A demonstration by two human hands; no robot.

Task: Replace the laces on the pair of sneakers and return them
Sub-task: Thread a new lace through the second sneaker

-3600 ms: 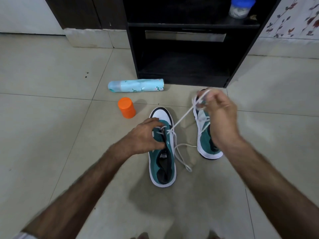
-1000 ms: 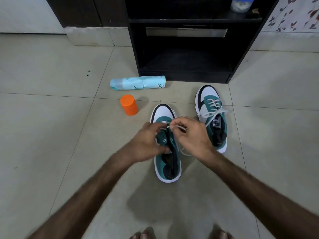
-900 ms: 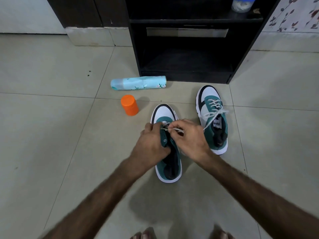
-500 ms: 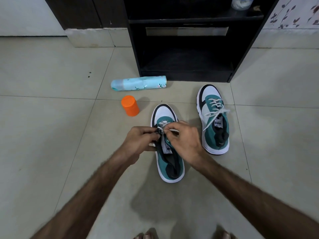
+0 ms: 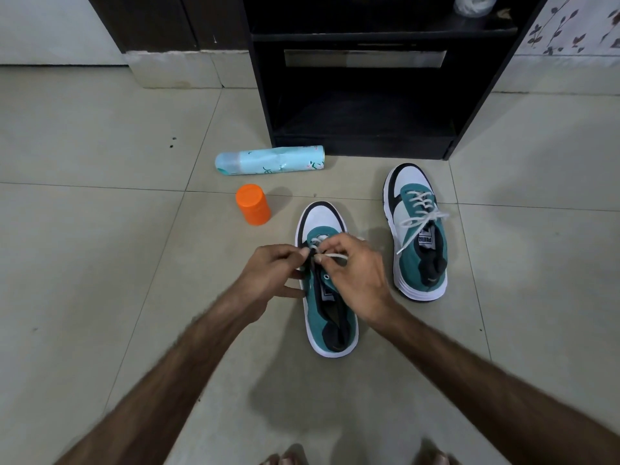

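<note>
Lace (image 5: 330, 256) pinched between both hands over near sneaker (image 5: 330, 317).

I see a pale tiled floor (image 5: 100, 263), a black open cabinet (image 5: 362, 95) at the far side, and floral wallpaper (image 5: 577, 25) far right.

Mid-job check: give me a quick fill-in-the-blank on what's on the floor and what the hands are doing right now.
1. Both hands work the white lace on the near sneaker, the one on the person's ____ side.
2. The far sneaker already has a ____ lace threaded.
3. The blue spray can lies on its ____.
4. The orange cap stands ____ the can and the near sneaker.

Answers: left; white; side; between
</note>
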